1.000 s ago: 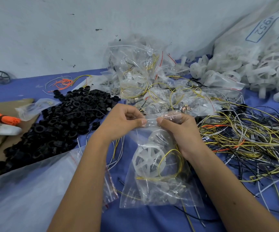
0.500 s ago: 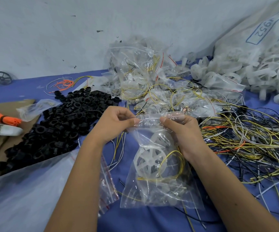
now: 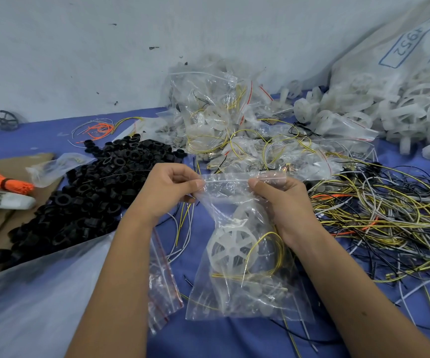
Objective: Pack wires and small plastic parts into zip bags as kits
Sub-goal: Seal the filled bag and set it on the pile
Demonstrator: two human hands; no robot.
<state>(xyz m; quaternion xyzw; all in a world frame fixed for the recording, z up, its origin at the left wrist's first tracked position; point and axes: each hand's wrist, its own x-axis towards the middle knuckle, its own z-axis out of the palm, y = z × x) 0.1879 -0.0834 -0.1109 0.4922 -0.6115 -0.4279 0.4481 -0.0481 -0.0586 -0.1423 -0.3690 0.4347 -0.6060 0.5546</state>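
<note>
A clear zip bag (image 3: 244, 293) hangs in front of me over the blue table. Inside it sit a white spoked wheel (image 3: 230, 250), a yellow wire loop (image 3: 270, 251) and small pale parts. My left hand (image 3: 167, 189) pinches the left end of the bag's top strip. My right hand (image 3: 283, 200) pinches the same strip further right. A stretch of the strip shows taut between my two thumbs.
A heap of black plastic rings (image 3: 84, 192) lies to the left. Filled zip bags (image 3: 221, 125) are piled at the back. Loose yellow, white and black wires (image 3: 379, 218) spread on the right. White wheels (image 3: 389, 109) spill from a sack. Empty zip bags (image 3: 162, 285) lie under my left forearm.
My hands have slid apart along the bag's top strip, the left going left. The bag has risen slightly.
</note>
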